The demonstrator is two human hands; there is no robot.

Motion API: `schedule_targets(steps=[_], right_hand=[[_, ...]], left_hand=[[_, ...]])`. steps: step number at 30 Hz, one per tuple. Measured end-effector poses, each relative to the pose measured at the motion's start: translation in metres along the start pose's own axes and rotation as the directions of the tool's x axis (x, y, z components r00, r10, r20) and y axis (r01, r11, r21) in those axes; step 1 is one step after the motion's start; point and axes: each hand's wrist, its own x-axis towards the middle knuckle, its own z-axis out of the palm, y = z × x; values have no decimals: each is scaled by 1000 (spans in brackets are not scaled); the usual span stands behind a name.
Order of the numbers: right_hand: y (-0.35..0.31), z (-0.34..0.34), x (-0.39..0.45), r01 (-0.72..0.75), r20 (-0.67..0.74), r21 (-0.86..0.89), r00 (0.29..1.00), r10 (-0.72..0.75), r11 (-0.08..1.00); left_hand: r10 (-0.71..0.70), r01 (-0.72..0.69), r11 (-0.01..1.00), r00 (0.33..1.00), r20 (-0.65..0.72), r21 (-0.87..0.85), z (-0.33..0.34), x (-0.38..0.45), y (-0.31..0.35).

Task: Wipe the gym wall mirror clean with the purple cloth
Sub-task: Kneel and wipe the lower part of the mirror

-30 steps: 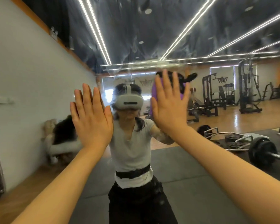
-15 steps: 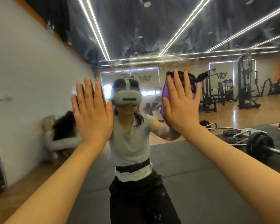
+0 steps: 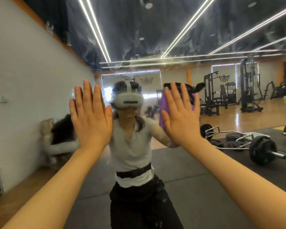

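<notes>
Cloth (image 3: 163,106) lay pinned flat under open right hand (image 3: 182,116) against mirror (image 3: 155,38); left hand (image 3: 91,118) flat, bare, fingers straight. Risks: bare palm smudging glass; unpinched cloth slipping; streaks above likely missed.

Right hand (image 3: 180,116) and purple cloth (image 3: 163,104) further right, slightly lower.

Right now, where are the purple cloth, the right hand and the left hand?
purple cloth (image 3: 164,105): head view, on the purple edge showing left of the right hand's fingers.
right hand (image 3: 182,119): head view, on the back of the hand, pressed flat over the cloth.
left hand (image 3: 91,119): head view, on the back of the hand, fingers straight.
</notes>
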Motion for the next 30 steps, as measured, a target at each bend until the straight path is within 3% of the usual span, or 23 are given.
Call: schedule_targets(steps=[7, 13, 18, 25, 30], right_hand=[[-2, 4, -4, -137, -28, 48, 990, 139, 989], [-66, 8, -8, 134, -7, 7, 991, -134, 991], [-65, 10, -17, 203, -19, 2, 979, -203, 979], [9, 9, -39, 10, -4, -22, 1000, -10, 1000], [-3, 13, -41, -69, -75, 62, 994, 73, 996]], left_hand=[[-9, 9, 999, 1000, -5, 32, 1, 0, 3], [0, 0, 999, 1000, -11, 32, 2, -1, 3], [24, -22, 999, 998, -51, 41, 6, -2, 0], [17, -16, 999, 999, -32, 40, 4, -2, 0], [6, -6, 998, 1000, -4, 57, 3, -2, 5]])
